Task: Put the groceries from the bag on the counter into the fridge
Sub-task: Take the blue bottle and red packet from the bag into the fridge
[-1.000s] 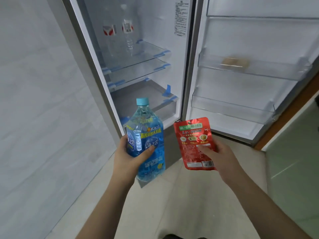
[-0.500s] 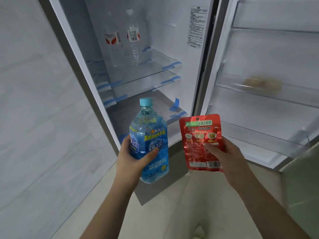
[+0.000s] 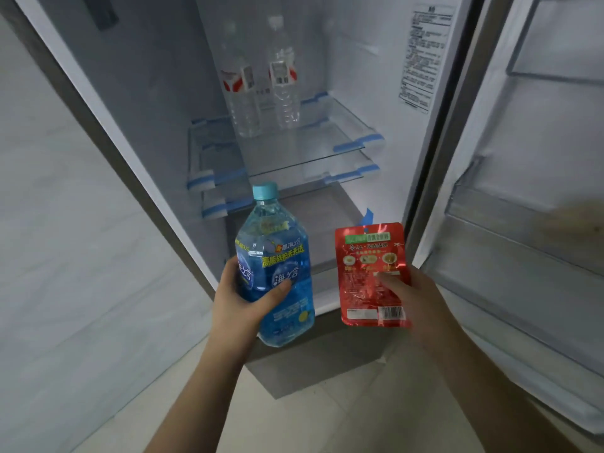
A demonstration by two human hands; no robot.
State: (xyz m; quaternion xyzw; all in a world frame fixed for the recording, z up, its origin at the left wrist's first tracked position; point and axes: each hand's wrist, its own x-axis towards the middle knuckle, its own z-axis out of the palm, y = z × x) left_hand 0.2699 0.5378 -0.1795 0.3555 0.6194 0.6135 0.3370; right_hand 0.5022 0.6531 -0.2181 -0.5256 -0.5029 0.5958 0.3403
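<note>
Two hands hold groceries — left fingers (image 3: 281,291) wrap bottle (image 3: 274,266), right fingers (image 3: 390,282) pinch pouch (image 3: 369,253).

Both forearms extended forward, bare. Left hand (image 3: 243,302) wrapped in a full grip, thumb across front. Right hand (image 3: 415,300) pinching, thumb forward.

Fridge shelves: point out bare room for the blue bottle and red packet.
Upper glass shelf: free front and right of the two clear bottles, crowded only at the back. The shelf below and the bottom compartment look bare.
</note>
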